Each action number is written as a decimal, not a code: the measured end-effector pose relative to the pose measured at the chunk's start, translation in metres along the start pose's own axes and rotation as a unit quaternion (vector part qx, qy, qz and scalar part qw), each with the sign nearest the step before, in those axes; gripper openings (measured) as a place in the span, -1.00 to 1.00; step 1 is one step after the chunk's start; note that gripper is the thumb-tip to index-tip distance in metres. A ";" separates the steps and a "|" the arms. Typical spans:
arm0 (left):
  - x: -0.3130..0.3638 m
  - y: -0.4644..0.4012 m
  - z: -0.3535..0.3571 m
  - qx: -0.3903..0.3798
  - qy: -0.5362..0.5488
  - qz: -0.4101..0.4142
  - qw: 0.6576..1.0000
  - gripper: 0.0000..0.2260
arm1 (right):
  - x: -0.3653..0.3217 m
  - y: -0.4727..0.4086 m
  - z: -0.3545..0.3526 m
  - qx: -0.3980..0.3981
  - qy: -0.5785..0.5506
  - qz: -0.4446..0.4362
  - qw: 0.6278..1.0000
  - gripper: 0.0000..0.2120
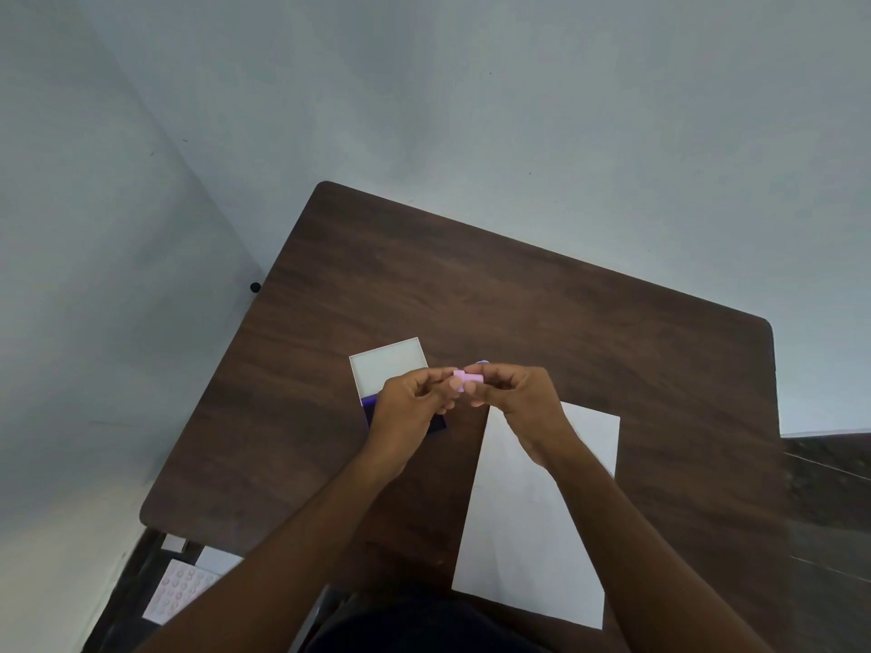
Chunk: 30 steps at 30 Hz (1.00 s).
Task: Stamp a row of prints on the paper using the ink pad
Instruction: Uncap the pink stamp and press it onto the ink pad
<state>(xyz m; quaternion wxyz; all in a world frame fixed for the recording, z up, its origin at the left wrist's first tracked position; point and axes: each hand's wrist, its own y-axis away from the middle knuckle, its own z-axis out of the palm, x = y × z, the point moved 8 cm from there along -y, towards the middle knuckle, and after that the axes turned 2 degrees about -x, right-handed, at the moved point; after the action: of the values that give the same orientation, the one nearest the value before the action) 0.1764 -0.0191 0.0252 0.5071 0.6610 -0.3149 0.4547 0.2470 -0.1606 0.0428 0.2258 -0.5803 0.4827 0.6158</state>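
My fingers (452,384) of both hands are curled around a small pink stamp (468,379), which I hold in the air above the bench (542,313). My left hand (410,407) pinches its left end, and my right hand (523,398) pinches its right end, so only the middle of the stamp shows between them. A little piece of blue or purple shows just behind my right hand; I cannot tell what it is.

Under my left hand lies the ink pad (438,422), dark purple, mostly hidden by the hand. Its open lid (389,367), white inside, lies flat and touches the far side of the pad.

The paper (528,534) is a white sheet lying flat on the bench to the right of the ink pad, under my right wrist and forearm. Its near edge reaches almost to the edge of the bench in front of me. I see no prints on the part that shows.

The bench is dark brown wood with rounded corners, standing near pale walls. At the lower left, below the bench, lies a white sheet with pink round shapes (181,589).
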 end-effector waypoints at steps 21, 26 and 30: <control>-0.001 0.000 -0.002 0.003 0.014 -0.015 1.000 -0.75 | 0.004 0.002 -0.002 0.024 -0.008 0.008 1.000 -0.86; -0.005 -0.002 -0.006 -0.017 0.051 -0.021 0.998 -0.75 | -0.001 0.004 -0.004 0.024 -0.029 0.002 0.999 -0.86; -0.009 0.001 -0.013 -0.018 0.066 -0.011 0.998 -0.76 | 0.002 0.004 -0.003 0.033 -0.023 0.014 0.999 -0.85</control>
<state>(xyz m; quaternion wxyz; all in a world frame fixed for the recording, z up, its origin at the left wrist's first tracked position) 0.1685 -0.0074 0.0183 0.5434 0.6237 -0.2817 0.4861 0.2449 -0.1655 0.0428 0.2473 -0.5515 0.5056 0.6157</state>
